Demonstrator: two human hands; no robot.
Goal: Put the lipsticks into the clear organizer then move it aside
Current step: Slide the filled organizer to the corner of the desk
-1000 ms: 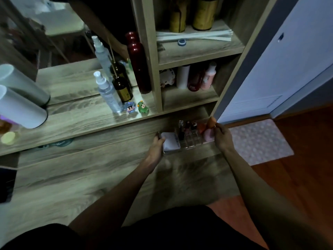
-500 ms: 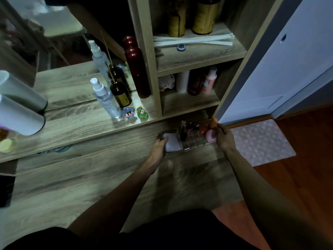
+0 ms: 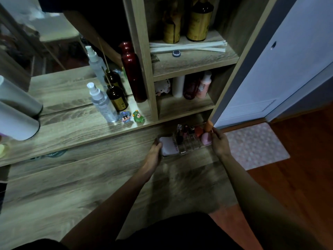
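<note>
Two hands, one clear organizer

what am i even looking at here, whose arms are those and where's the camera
There is no machine here. The arms belong to a person wearing a wide-angle camera on their head, so the one picture looks forward and down at their own hands.

They face a wooden dressing table with shelves. The left hand and right hand grip opposite ends of a clear organizer at the back of the tabletop. Inside it stand a few lipsticks, with a white pad at the left end and pink and orange sponges at the right.

On the ledge behind stand a spray bottle, a dark reed diffuser bottle and two small toy figures.
</note>
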